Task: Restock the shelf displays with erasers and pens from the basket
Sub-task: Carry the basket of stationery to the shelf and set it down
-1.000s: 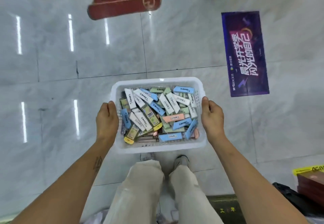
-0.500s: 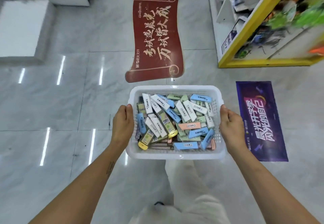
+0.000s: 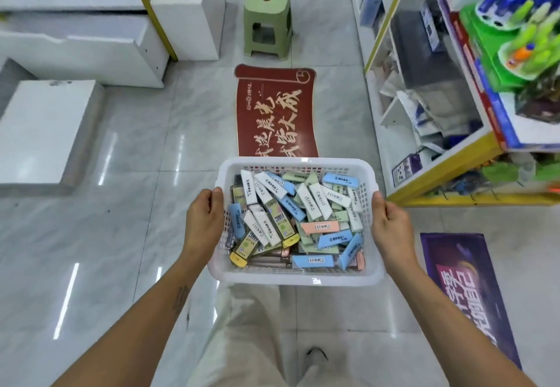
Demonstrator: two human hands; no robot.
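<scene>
Two hands carry the load here: the left hand (image 3: 204,220) curls over the left rim and the right hand (image 3: 391,229) over the right rim of a white plastic basket (image 3: 298,279), each clamped on the edge with the thumb on top, so the weight hangs evenly between them and the tray stays level. It is held out in front of the person's light trousers (image 3: 242,341), probably so the legs can walk without knocking it. Inside lies a loose heap of boxed erasers (image 3: 324,226) in blue, white, green and pink sleeves, with a few longer yellow-capped packs (image 3: 242,250) toward the near left that may be the pens, though that is hard to tell; nothing has been taken out yet, so restocking seems not to have begun. Just beyond the basket's far rim a red floor sticker (image 3: 272,114) lies on the grey tiles, and a purple floor sticker (image 3: 460,289) sits near right. To the far right stands the yellow-framed shelf unit (image 3: 448,171), well apart from the basket, its upper tier holding green display trays (image 3: 497,50) of stationery, likely the destination. Farther off, a green stool (image 3: 268,20) stands in the aisle, with white counters (image 3: 75,38) to the far left.
</scene>
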